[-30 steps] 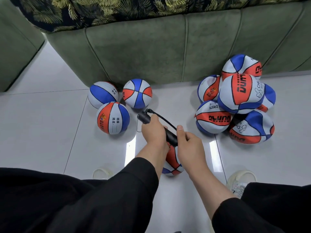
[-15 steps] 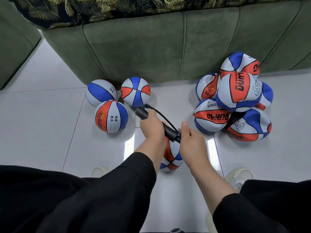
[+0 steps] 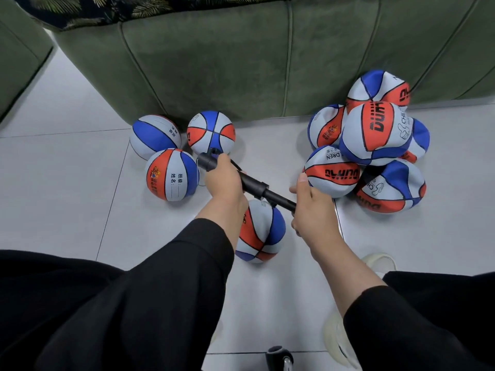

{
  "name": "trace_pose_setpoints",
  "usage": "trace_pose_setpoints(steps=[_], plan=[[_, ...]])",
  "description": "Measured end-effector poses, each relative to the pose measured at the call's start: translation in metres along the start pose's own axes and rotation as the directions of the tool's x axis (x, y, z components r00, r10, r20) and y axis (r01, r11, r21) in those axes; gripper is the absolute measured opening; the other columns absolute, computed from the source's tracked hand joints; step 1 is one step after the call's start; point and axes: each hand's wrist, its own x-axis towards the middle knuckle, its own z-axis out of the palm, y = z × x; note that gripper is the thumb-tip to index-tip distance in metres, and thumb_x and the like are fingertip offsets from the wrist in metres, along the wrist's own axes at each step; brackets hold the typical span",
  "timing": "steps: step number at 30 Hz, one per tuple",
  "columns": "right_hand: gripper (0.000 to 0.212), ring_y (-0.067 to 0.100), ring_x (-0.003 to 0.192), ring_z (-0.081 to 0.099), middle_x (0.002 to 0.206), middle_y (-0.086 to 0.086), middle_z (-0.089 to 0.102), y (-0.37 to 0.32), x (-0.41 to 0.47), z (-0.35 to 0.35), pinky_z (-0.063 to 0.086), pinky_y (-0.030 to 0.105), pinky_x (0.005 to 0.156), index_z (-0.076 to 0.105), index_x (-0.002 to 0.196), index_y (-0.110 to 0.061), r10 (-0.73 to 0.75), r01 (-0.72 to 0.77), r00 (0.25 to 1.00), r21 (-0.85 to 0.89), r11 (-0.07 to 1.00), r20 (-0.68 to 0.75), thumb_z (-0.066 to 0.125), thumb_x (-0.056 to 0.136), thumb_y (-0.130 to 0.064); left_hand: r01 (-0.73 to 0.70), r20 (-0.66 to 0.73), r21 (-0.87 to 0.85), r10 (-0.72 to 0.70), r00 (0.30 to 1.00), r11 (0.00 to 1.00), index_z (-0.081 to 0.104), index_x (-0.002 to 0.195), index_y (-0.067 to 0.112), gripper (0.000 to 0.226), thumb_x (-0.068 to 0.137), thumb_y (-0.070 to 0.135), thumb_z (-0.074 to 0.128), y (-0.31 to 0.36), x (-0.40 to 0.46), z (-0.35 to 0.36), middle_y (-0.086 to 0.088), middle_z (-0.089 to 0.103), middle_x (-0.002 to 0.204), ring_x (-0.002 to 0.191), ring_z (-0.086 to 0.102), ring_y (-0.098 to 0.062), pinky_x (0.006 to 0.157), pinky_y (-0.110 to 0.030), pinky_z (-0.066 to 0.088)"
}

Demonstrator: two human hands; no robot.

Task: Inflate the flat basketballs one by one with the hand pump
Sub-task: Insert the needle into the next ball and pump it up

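Note:
My left hand [image 3: 226, 183] grips the barrel of a black hand pump [image 3: 254, 185] that lies slanted across the middle of the head view. My right hand [image 3: 312, 210] grips the pump's handle, and the rod [image 3: 280, 200] shows drawn out between my hands. A red, white and blue basketball [image 3: 263, 232] sits on the floor under the pump, partly hidden by my left wrist. The thin black hose loops at the pump's far end; its joint with the ball is hidden. Three round balls [image 3: 171, 179] stand at the left. Several flat, dented balls [image 3: 375, 133] are piled at the right.
A green sofa [image 3: 267, 57] runs along the back, just behind both groups of balls. The floor is pale tile [image 3: 67, 188]. My black trouser legs fill the bottom corners, with light shoes [image 3: 380, 262] beside them. A small dark object [image 3: 278, 356] lies at the bottom edge.
My right hand has pulled the handle out to the right, away from my left hand, so more of the rod shows. The view has also shifted closer.

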Motion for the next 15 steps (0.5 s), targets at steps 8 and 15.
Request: trace_pose_setpoints(steps=[8,15], plan=[[0.074,0.043,0.082,0.064,0.081,0.019,0.066,-0.003,0.000,0.012,0.056,0.057,0.081,0.066,0.100,0.001,0.001,-0.001,1.000,0.001,1.000,0.013,0.028,0.103,-0.062,0.011,0.015,0.018,-0.011,1.000,1.000,0.054,0.093,0.022,0.012,0.097,0.033,0.057,-0.019,-0.012,0.004,-0.008,0.061,0.092,0.079,0.061,-0.022,0.086,-0.044,0.062],[0.067,0.039,0.082,0.065,0.081,0.013,0.068,-0.001,-0.005,0.020,0.055,0.053,0.082,0.067,0.089,-0.012,0.023,-0.024,0.999,0.023,0.999,0.030,0.029,0.100,-0.065,-0.013,0.054,0.039,0.011,0.998,0.999,0.058,0.104,0.017,0.018,0.096,0.032,0.056,-0.034,-0.023,0.006,-0.011,0.062,0.090,0.072,0.058,-0.022,0.067,-0.034,0.051]])
